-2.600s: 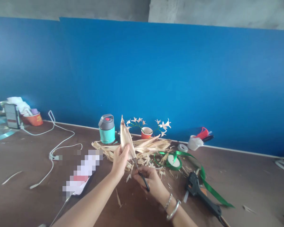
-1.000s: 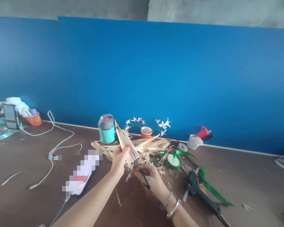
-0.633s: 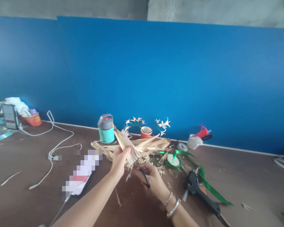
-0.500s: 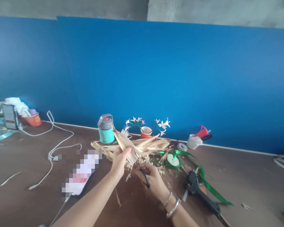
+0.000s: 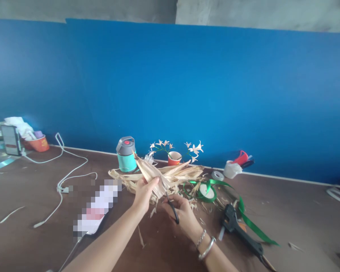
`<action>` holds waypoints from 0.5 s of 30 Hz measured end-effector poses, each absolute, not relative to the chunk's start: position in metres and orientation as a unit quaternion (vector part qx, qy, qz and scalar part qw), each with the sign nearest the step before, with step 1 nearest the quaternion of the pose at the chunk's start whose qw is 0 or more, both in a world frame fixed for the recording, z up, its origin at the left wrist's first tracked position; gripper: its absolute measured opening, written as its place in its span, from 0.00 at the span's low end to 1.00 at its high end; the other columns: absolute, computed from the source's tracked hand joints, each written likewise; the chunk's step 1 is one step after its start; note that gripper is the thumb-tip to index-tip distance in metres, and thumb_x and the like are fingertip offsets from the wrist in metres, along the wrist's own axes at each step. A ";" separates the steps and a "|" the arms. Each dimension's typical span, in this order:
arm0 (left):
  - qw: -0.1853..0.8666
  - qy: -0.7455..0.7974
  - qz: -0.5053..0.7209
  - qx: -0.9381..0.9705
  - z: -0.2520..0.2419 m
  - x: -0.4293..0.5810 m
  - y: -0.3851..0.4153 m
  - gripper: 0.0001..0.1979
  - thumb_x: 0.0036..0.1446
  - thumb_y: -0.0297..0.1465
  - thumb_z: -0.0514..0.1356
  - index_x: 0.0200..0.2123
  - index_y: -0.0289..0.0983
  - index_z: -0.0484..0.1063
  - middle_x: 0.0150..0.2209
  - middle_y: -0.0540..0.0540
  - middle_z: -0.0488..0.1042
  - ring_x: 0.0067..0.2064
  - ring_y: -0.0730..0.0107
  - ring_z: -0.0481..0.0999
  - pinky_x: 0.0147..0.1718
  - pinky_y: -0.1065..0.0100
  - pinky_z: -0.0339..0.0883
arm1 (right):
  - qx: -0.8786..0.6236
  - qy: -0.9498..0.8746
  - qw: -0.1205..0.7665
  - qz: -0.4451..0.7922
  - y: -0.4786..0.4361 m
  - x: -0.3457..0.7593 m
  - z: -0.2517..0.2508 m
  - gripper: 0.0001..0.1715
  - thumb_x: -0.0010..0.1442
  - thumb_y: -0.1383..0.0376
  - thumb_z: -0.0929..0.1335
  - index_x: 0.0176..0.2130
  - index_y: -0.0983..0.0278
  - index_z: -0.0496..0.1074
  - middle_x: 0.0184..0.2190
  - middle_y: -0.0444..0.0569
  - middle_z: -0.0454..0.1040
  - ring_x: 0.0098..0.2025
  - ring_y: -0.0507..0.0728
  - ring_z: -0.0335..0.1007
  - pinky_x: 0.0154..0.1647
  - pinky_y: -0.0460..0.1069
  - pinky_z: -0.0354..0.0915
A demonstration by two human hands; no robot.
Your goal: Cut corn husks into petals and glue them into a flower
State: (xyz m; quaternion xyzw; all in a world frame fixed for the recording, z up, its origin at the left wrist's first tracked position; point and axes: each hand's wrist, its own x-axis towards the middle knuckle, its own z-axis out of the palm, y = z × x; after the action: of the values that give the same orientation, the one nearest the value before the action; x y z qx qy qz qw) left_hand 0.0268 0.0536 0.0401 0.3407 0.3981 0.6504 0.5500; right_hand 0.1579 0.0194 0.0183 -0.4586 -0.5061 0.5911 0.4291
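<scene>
Between thumb and fingers, my left hand (image 5: 144, 194) pinches a broad, pale dried corn husk (image 5: 149, 170) that tapers to a point at its upper left. My right hand (image 5: 183, 213) is closed on the dark handles of a pair of scissors (image 5: 172, 209). Their blades meet the husk's lower right edge, and the husk partly hides them. Behind both hands lies a heap of dried husks (image 5: 184, 173), with small scraps scattered on the brown table (image 5: 158, 249).
At the right lie a green ribbon spool (image 5: 207, 192) and a black glue gun (image 5: 240, 230). Behind the heap stand a teal flask (image 5: 127, 158) and an orange cup (image 5: 174, 158) with husk flowers. A phone (image 5: 98, 213) and white cables (image 5: 73, 175) are at left.
Both hands stay nearly where they were. The scissor blades have shifted slightly against the husk, and the whole view has moved a little.
</scene>
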 end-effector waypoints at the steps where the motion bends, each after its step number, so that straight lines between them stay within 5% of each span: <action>1: 0.552 0.394 0.651 0.340 0.040 0.027 0.054 0.10 0.41 0.31 0.65 0.29 0.34 0.73 0.22 0.50 0.75 0.24 0.68 0.74 0.25 0.71 0.65 | -0.460 -0.507 0.427 0.591 0.020 0.158 0.018 0.23 0.38 0.53 0.75 0.27 0.66 0.67 0.12 0.36 0.60 0.12 0.44 0.51 0.10 0.40 0.47; 15: 0.571 0.377 0.639 0.352 0.037 0.028 0.052 0.07 0.44 0.29 0.64 0.29 0.33 0.73 0.22 0.51 0.75 0.24 0.70 0.73 0.24 0.72 0.65 | -0.462 -0.511 0.431 0.583 0.017 0.159 0.021 0.22 0.39 0.53 0.74 0.28 0.66 0.67 0.12 0.36 0.61 0.11 0.44 0.51 0.09 0.40 0.48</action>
State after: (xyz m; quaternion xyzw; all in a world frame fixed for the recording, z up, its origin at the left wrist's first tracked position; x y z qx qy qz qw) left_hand 0.0283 0.0521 0.0367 0.3517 0.3767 0.6392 0.5708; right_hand 0.1586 0.0167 0.0206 -0.4619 -0.5106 0.5833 0.4309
